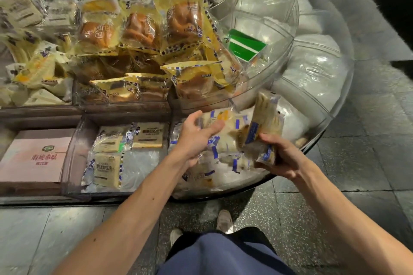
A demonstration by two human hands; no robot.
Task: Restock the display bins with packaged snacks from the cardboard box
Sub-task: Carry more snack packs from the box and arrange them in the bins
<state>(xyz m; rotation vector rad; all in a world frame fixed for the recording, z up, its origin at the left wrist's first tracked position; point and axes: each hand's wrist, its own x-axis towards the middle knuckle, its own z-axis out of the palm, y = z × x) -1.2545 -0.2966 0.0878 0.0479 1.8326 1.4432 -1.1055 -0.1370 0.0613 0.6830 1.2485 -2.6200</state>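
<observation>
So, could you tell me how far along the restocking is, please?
Done: the upper bins are heaped with bread packs. In hand: the left hand holds a flat pack over the curved bin, and the right hand grips an upright pack. Left: the middle bin looks half filled.

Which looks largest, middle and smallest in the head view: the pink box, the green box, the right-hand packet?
1. pink box
2. packet gripped by the right hand, though being nearer the camera enlarges it
3. green box
</observation>
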